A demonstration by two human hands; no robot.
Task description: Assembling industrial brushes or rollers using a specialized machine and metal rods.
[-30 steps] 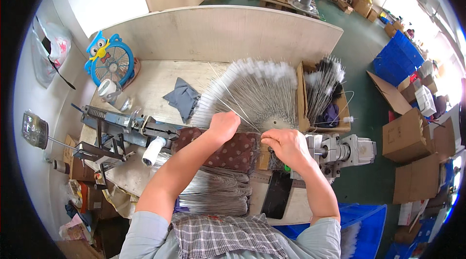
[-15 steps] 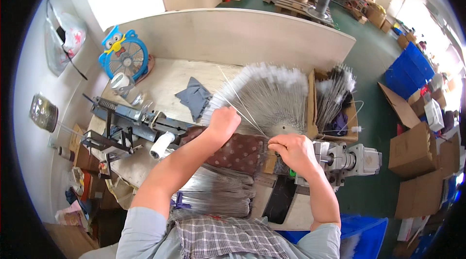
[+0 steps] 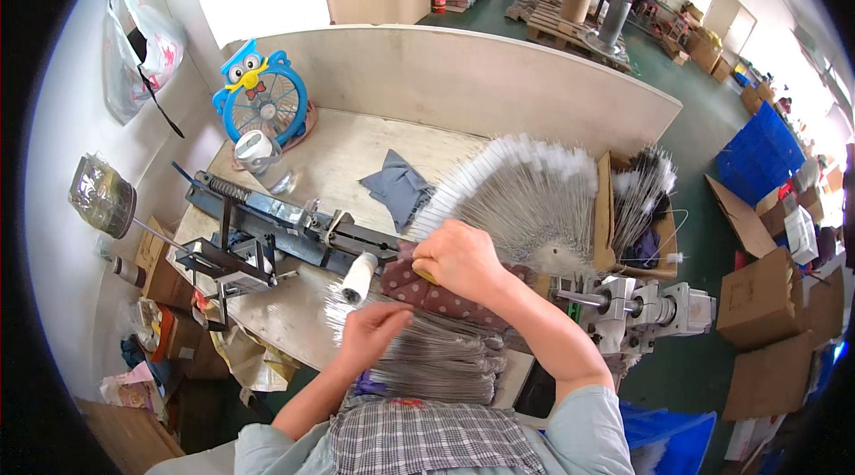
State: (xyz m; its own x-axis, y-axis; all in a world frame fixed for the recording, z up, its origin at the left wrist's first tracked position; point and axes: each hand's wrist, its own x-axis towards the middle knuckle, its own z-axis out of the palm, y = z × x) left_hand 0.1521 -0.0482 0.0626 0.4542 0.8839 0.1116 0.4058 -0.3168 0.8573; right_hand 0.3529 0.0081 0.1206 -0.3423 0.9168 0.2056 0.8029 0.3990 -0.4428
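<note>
My right hand reaches left across the bench, over a brown polka-dot cloth. Its fingers are curled closed, and a small yellowish patch shows under them that I cannot identify. Nearer to me, my left hand hovers by the left end of a bundle of thin metal wires, thumb and fingers pinched; anything between them is too small to see. A white cylindrical handle on the long metal bench fixture stands just beyond this hand. Past the cloth fans a pile of wire-stemmed brushes with white tufted ends.
A motor-like clamp machine sits right of my right forearm. Behind it, a cardboard box holds more wire brushes. A grey star-shaped cloth, a blue fan and a clear jar occupy the back left, before a low partition.
My right hand has moved left from beside the clamp machine to the polka-dot cloth. My left hand has drawn back toward me. The long white strands between them no longer show. The view has shifted.
</note>
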